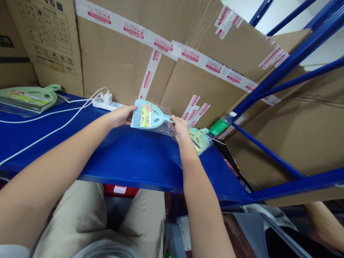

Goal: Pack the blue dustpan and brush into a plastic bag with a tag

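A light blue mini dustpan and brush set point(154, 116) in a clear plastic bag, with a yellow label, is held up above the blue shelf point(129, 154). My left hand point(122, 115) grips its wide end at the left edge. My right hand point(180, 127) is closed on the handle end and the bag around it. Just beyond my right wrist lie more bagged dustpan sets point(199, 138), green and blue, partly covered by my arm. At the far left rests a green bagged dustpan point(32, 96).
Taped cardboard point(115, 50) walls the back of the shelf. A white power strip point(103, 104) with a plug and loose cables lies at the back left. A green bottle point(222, 124) leans near the blue frame post point(274, 79). Another person's arm point(324, 220) shows at lower right.
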### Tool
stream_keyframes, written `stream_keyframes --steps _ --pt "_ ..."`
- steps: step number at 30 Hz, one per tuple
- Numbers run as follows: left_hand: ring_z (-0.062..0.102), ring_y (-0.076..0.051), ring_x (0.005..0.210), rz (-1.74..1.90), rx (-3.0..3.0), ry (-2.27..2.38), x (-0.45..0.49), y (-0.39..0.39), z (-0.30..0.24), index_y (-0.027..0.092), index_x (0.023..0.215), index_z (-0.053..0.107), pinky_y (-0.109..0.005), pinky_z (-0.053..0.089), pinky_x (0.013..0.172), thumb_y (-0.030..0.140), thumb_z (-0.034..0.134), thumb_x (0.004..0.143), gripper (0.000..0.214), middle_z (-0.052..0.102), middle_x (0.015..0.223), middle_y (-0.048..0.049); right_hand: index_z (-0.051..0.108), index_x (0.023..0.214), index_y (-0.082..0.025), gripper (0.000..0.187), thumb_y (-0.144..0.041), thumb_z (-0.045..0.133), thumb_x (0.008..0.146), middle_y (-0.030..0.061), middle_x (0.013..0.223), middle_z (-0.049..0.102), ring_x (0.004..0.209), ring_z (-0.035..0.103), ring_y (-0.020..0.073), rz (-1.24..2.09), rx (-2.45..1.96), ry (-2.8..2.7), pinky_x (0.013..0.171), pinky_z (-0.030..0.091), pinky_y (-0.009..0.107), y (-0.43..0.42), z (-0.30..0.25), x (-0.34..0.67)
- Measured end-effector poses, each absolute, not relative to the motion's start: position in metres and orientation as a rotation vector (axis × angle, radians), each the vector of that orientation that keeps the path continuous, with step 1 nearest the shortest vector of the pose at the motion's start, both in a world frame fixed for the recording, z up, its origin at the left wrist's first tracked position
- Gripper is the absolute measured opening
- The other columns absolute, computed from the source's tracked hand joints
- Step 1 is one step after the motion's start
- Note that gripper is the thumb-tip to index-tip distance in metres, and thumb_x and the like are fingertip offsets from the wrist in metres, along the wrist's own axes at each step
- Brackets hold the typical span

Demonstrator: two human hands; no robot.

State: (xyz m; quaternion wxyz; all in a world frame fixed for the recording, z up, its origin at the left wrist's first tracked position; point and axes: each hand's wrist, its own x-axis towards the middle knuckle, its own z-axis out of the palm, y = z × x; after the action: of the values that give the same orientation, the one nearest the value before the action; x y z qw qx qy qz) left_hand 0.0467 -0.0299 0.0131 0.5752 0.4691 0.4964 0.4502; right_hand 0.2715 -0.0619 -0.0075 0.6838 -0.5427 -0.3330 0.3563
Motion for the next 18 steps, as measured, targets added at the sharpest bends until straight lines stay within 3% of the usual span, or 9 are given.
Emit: stream_keyframes --steps 4,13,16,18 --pt "0.081 -0.024 0.081 1.104 0.891 1.012 0.058 -0.036 0.01 0.013 0.093 0.077 -0.031 0.065 0.07 0.012 0.055 0.101 0.023 0.082 0.086 -0.0138 0.062 0.065 -0.019 0.029 -0.011 0.072 0.091 -0.0046 0.053 0.063 0.045 0.061 0.0096 0.795 -1.222 -0.713 0.046 0.05 0.017 -0.061 -0.009 0.272" --pt "0.082 -0.024 0.076 1.084 0.768 0.81 0.052 -0.021 -0.001 0.009 0.12 0.077 -0.032 0.066 0.072 0.015 0.064 0.1 0.024 0.085 0.087 -0.0143 0.062 0.069 -0.019 0.027 -0.012 0.069 0.094 -0.0042 0.058 0.065 0.046 0.06 0.0084 0.807 -1.264 -0.681 0.046 0.05 0.016 -0.064 -0.004 0.272" --pt "0.077 -0.019 0.062 1.102 0.772 0.821 0.053 -0.021 -0.001 0.01 0.102 0.079 -0.026 0.062 0.064 0.016 0.063 0.102 0.017 0.08 0.071 -0.0092 0.061 0.071 -0.02 0.025 -0.015 0.073 0.092 -0.0056 0.059 0.066 0.046 0.061 0.0078 0.816 -1.265 -0.691 0.046 0.05 0.015 -0.064 -0.004 0.273" --pt "0.062 -0.011 0.044 1.124 0.785 0.843 0.052 -0.022 0.002 0.012 0.08 0.075 -0.019 0.053 0.05 0.017 0.062 0.103 0.027 0.067 0.053 -0.0022 0.061 0.072 -0.021 0.025 -0.016 0.073 0.094 -0.0062 0.057 0.065 0.046 0.063 0.0082 0.824 -1.264 -0.686 0.046 0.05 0.014 -0.064 -0.004 0.273"
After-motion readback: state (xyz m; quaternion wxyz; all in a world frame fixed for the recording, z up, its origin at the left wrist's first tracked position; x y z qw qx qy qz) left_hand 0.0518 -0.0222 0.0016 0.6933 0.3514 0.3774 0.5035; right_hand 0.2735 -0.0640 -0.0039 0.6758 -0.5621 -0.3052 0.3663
